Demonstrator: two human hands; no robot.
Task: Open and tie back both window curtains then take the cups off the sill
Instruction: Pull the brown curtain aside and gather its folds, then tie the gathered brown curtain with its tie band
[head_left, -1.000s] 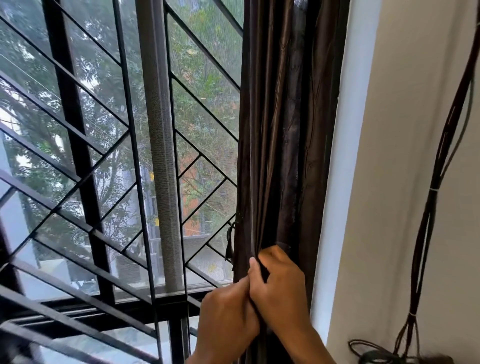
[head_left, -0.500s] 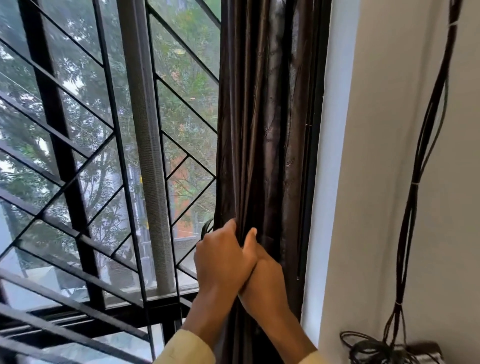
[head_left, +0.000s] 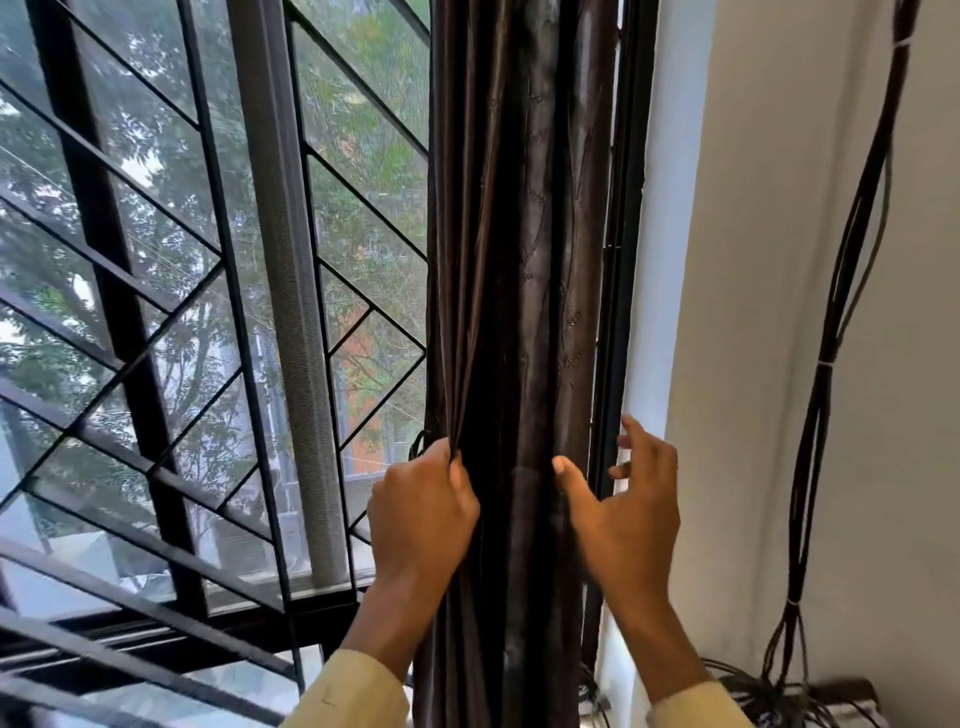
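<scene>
left hand (head_left: 421, 512): lower centre of the frame, raised from a pale yellow sleeve (head_left: 348, 693), knuckles toward the camera, fingers curled closed, pinching the left edge folds of the curtain between thumb and forefinger.

right hand (head_left: 626, 512): lower centre-right, raised from a matching cuff, palm turned toward the curtain, fingers spread wide and holding nothing; thumb tip touching the curtain's right side, the other fingers reaching past it in front of the dark window frame (head_left: 621, 291) and the white reveal.

curtain (head_left: 524, 270): dark brown, glossy, bunched into a narrow vertical column at centre frame, running from the top edge to the bottom edge, between the two hands.

window grille (head_left: 130, 291): black bars in diagonal pattern, filling the left half; mesh and trees beyond. open glass stands left of the curtain.

wall (head_left: 769, 312): pale, right of the reveal, close beside the curtain.

cables (head_left: 831, 332): dark bundle hanging down the wall at far right, coiled at the lower right corner.
</scene>
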